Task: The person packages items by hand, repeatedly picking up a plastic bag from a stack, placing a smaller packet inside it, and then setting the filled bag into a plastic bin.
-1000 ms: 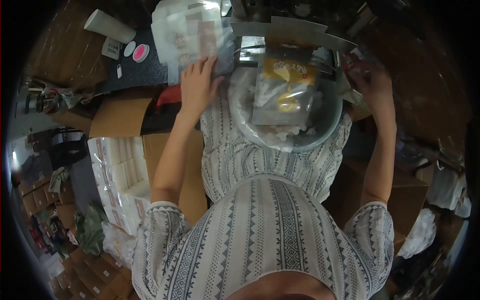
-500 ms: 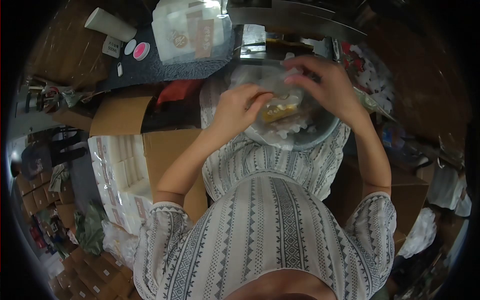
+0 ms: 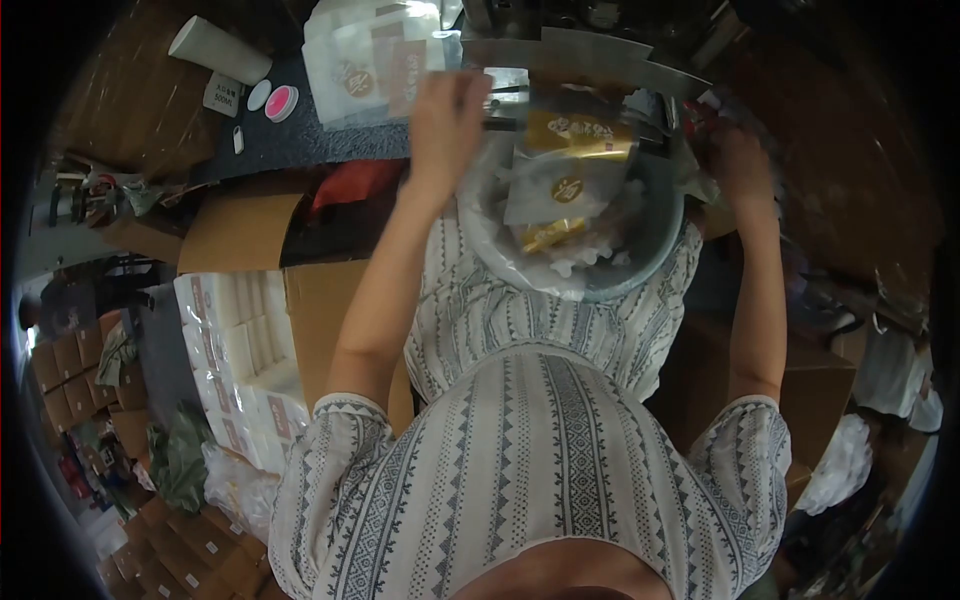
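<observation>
My left hand (image 3: 445, 125), smeared by motion, is at the right edge of a stack of translucent printed pouches (image 3: 345, 85). Whether its fingers grip a pouch does not show. On the far right, my right hand (image 3: 742, 165) reaches beside red and white items; its fingers are dim and blurred. Between the hands, a translucent pouch with gold print (image 3: 570, 165) hangs below the metal edge of a machine (image 3: 600, 65). Beneath it, a round basin (image 3: 668, 235) rests on my lap, holding clear plastic and a gold-printed packet (image 3: 552, 234).
The pouch stack lies on a fluffy blue-grey mat (image 3: 350, 143), near a pink round tub (image 3: 281, 102) and a white cup (image 3: 220, 50). Left of me, an open cardboard box (image 3: 320, 310) adjoins wrapped white packs (image 3: 235, 340). A person (image 3: 85, 300) stands farther left.
Both hands have left the spot above the basin. My left hand went up and left to the pouch stack; my right hand went right. The gold-printed pouch now hangs at the machine.
</observation>
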`<act>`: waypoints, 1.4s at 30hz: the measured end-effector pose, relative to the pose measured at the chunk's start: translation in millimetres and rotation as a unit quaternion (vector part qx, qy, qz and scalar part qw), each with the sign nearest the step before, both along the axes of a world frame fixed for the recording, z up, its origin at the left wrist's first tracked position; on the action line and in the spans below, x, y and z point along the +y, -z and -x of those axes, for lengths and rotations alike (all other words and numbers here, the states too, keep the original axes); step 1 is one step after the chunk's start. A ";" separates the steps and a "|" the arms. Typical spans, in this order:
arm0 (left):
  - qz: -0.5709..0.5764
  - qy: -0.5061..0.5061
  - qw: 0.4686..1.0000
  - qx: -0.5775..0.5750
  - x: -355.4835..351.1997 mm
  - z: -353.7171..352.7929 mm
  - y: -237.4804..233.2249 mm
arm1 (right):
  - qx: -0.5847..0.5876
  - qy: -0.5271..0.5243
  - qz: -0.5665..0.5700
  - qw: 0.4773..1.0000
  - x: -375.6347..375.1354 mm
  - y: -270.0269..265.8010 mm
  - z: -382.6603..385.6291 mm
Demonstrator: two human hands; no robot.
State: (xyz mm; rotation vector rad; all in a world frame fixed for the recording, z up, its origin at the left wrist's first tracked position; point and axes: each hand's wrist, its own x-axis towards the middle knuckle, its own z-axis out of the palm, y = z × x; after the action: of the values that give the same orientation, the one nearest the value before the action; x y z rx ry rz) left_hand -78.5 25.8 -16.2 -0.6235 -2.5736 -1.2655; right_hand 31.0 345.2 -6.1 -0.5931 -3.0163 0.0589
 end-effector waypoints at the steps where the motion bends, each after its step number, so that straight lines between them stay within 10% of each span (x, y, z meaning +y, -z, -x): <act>1: 0.002 0.001 1.000 -0.003 -18.4 8.8 6.2 | -0.016 -0.016 0.019 1.000 2.1 -2.4 -2.1; 4: 0.339 -0.069 0.876 0.334 -50.4 7.5 40.2 | 0.021 -0.060 0.054 0.997 12.8 5.5 -8.7; 10: 0.205 -0.039 0.975 0.079 -87.1 -25.4 12.5 | 0.053 -0.034 0.155 0.986 -16.4 -38.6 -19.4; 23: 0.128 0.096 0.981 0.108 -12.2 -88.6 -38.8 | 0.126 -0.360 0.365 0.849 -112.9 -61.4 -10.8; 26: 0.085 0.203 0.975 -0.004 2.1 -74.9 -13.4 | 0.094 -0.266 0.410 0.868 -101.8 -54.5 -6.7; 28: -0.039 0.172 0.923 -0.343 19.2 -58.6 -2.0 | 0.120 -0.220 0.381 0.890 -86.2 -48.9 -1.9; 36: -0.288 0.109 0.795 -0.523 49.2 -22.1 0.1 | 0.083 -0.049 0.133 0.986 -9.6 -20.1 0.8; 39: -0.019 0.037 0.987 -0.158 15.9 2.8 -3.7 | 0.130 -0.136 0.147 0.971 6.6 7.9 6.1; 42: 0.168 -0.061 0.966 0.188 -42.9 33.5 35.1 | 0.093 -0.087 0.136 0.982 2.3 -2.1 -1.8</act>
State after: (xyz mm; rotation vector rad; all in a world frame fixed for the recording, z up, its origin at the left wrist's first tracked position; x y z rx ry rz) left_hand -112.1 -17.1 -51.4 -0.6772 -2.4668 -0.6024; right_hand 32.8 347.5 -4.1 -0.3153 -2.8868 0.5138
